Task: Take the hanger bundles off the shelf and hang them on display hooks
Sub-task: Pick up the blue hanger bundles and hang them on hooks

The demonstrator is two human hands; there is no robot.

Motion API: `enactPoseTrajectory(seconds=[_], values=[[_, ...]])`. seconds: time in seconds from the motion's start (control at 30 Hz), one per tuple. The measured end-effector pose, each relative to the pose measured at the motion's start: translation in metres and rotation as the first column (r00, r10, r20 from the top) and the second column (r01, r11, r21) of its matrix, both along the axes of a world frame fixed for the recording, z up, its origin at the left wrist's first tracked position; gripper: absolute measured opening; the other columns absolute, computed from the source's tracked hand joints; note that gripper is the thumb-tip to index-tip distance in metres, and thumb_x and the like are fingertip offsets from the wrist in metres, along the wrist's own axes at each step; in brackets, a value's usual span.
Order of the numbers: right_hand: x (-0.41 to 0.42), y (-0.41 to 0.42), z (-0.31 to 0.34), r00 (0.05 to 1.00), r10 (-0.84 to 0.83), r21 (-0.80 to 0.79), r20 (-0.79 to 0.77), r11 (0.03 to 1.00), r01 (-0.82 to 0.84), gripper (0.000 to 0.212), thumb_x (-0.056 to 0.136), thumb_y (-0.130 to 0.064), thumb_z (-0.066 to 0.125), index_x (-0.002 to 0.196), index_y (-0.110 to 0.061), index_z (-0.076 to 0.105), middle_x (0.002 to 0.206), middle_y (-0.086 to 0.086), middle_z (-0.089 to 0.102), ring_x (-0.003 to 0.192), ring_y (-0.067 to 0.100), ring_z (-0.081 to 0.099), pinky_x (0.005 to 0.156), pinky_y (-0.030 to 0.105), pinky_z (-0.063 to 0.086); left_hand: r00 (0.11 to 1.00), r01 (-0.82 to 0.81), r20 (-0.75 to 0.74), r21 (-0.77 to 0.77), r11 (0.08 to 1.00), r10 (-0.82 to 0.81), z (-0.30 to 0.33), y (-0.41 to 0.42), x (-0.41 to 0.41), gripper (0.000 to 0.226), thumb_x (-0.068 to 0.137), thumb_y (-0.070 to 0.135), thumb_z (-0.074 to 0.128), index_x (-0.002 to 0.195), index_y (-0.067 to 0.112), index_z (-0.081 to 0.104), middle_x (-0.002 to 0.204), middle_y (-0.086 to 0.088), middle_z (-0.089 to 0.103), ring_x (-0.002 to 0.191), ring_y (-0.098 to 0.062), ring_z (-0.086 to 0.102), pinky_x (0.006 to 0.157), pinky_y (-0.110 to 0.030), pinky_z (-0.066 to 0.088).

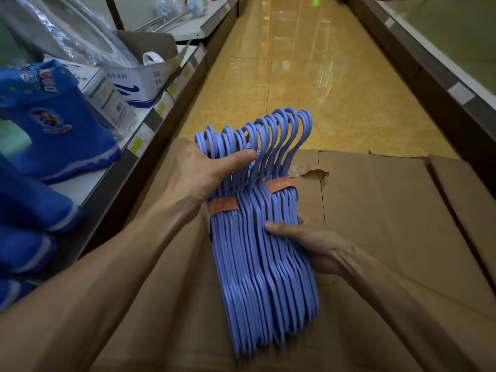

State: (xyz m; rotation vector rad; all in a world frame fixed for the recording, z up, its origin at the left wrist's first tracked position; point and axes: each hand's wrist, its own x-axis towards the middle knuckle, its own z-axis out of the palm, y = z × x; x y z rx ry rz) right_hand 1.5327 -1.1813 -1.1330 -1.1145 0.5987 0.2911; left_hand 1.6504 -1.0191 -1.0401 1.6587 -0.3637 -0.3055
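Several bundles of light-blue plastic hangers (257, 253), each wrapped with an orange paper band, are held together as one stack above a cardboard box. My left hand (198, 175) grips the stack near the hooks, thumb across the necks. My right hand (308, 240) clasps the stack from the right side, below the orange bands, fingers wrapped around it. The hooks point away from me, toward the aisle floor. No display hooks are in view.
A large brown cardboard box (389, 224) fills the space below my hands. On the left, a shelf (150, 135) holds blue rubber boots (53, 130), a white shoe box (139, 81) and wrapped goods. A yellow tiled aisle floor (308, 71) runs ahead, with another shelf edge (434, 76) on the right.
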Motion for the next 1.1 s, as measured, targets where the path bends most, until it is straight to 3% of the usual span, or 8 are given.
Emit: enactPoseTrajectory(seconds=[0.17, 0.3, 0.53, 0.67, 0.73, 0.83, 0.93, 1.1], values=[[-0.011, 0.002, -0.002, 0.999, 0.042, -0.003, 0.000, 0.999, -0.042, 0.047, 0.081, -0.007, 0.076, 0.126, -0.007, 0.061, 0.114, 0.017, 0.073, 0.103, 0.036, 0.071, 0.085, 0.050, 0.059, 1.000, -0.021, 0.005, -0.046, 0.999, 0.021, -0.001, 0.010, -0.009, 0.027, 0.072, 0.025, 0.083, 0.097, 0.020, 0.075, 0.085, 0.010, 0.077, 0.079, -0.003, 0.073, 0.062, -0.016, 0.055], [-0.011, 0.009, -0.003, 0.999, 0.035, -0.013, 0.014, 0.999, -0.035, 0.051, 0.077, -0.007, 0.078, 0.125, -0.006, 0.061, 0.115, 0.018, 0.072, 0.103, 0.037, 0.071, 0.084, 0.050, 0.060, 0.993, 0.025, 0.111, 0.095, 0.995, -0.036, -0.008, 0.026, -0.011, 0.021, 0.078, 0.028, 0.078, 0.096, 0.033, 0.069, 0.086, 0.022, 0.073, 0.084, 0.009, 0.068, 0.067, -0.009, 0.053], [-0.011, 0.011, -0.004, 0.998, 0.057, -0.044, 0.007, 0.997, -0.057, 0.056, 0.072, -0.009, 0.080, 0.124, -0.006, 0.062, 0.112, 0.016, 0.074, 0.100, 0.034, 0.072, 0.082, 0.048, 0.060, 0.985, 0.109, 0.115, 0.151, 0.982, -0.127, -0.012, 0.034, -0.003, 0.033, 0.075, 0.012, 0.081, 0.098, 0.032, 0.067, 0.096, 0.013, 0.071, 0.086, 0.009, 0.068, 0.068, -0.008, 0.052], [-0.017, 0.013, -0.007, 0.995, 0.102, -0.063, -0.003, 0.993, -0.102, 0.057, 0.074, -0.006, 0.080, 0.127, -0.007, 0.060, 0.118, 0.016, 0.071, 0.106, 0.036, 0.070, 0.093, 0.056, 0.055, 0.990, 0.059, 0.117, 0.206, 0.977, -0.085, -0.029, 0.033, 0.003, 0.036, 0.071, 0.020, 0.086, 0.097, 0.036, 0.068, 0.100, 0.011, 0.074, 0.091, 0.003, 0.069, 0.080, -0.023, 0.057], [-0.017, 0.015, -0.007, 0.995, 0.099, -0.043, -0.009, 0.994, -0.099, 0.054, 0.076, -0.004, 0.078, 0.127, -0.007, 0.060, 0.118, 0.017, 0.071, 0.107, 0.036, 0.070, 0.094, 0.057, 0.054, 0.992, 0.038, 0.111, 0.206, 0.978, -0.062, -0.032, 0.030, 0.006, 0.035, 0.069, 0.022, 0.087, 0.097, 0.036, 0.071, 0.099, 0.012, 0.075, 0.091, 0.001, 0.070, 0.084, -0.029, 0.057], [-0.019, 0.018, -0.008, 0.997, 0.069, 0.026, -0.020, 0.997, -0.069, 0.049, 0.081, -0.002, 0.075, 0.127, -0.006, 0.060, 0.118, 0.018, 0.071, 0.107, 0.037, 0.070, 0.092, 0.056, 0.055, 0.991, 0.043, 0.118, 0.176, 0.984, -0.065, -0.035, 0.024, 0.005, 0.035, 0.070, 0.017, 0.088, 0.092, 0.038, 0.070, 0.092, 0.021, 0.074, 0.088, 0.005, 0.069, 0.083, -0.027, 0.057], [-0.018, 0.020, -0.008, 0.998, 0.051, 0.054, -0.032, 0.997, -0.049, 0.050, 0.080, -0.003, 0.076, 0.126, -0.007, 0.060, 0.116, 0.017, 0.072, 0.104, 0.036, 0.071, 0.087, 0.053, 0.058, 0.995, 0.031, 0.087, 0.089, 0.996, -0.039, -0.041, 0.020, 0.003, 0.037, 0.071, 0.009, 0.086, 0.094, 0.034, 0.071, 0.099, 0.015, 0.076, 0.091, -0.001, 0.071, 0.085, -0.033, 0.059], [-0.013, 0.022, -0.002, 0.998, 0.054, -0.037, 0.013, 0.998, -0.054, 0.046, 0.082, 0.000, 0.074, 0.125, -0.008, 0.059, 0.116, 0.016, 0.072, 0.105, 0.035, 0.070, 0.089, 0.053, 0.058, 0.995, -0.041, 0.098, 0.056, 0.998, 0.035, -0.043, 0.021, 0.002, 0.036, 0.072, 0.013, 0.085, 0.093, 0.036, 0.069, 0.091, 0.019, 0.074, 0.088, 0.003, 0.070, 0.080, -0.027, 0.059]])
